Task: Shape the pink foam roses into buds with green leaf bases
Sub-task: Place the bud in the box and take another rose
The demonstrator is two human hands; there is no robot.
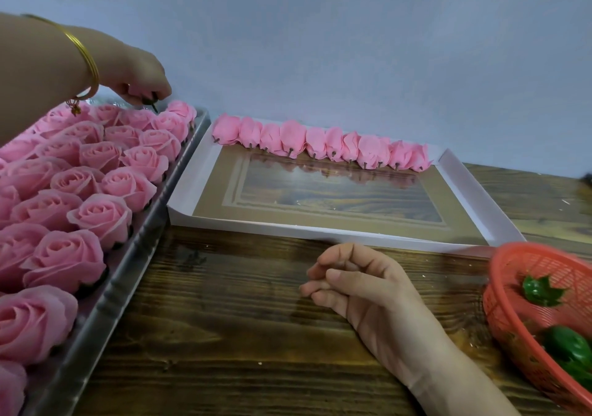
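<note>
Reaching over the open pink foam roses (96, 214) left of the white cardboard box (320, 234), the left hand (137, 73) pinched a small dark stemmed piece (151, 100) — the right hand (362, 284) lay loosely curled, empty, before the box, shaped buds (320, 145) lining its far edge.

**Your dark wooden table (240, 335) and the three carriers on it.**

Along the left edge of the frame you have a silvery tray (128, 274) packed with open pink foam roses (102, 217). Just beside it, at upper centre, lies a shallow white box (320, 234) with a row of buds (320, 146) along its far side. A red mesh basket (512, 287) sits at the lower right.
</note>
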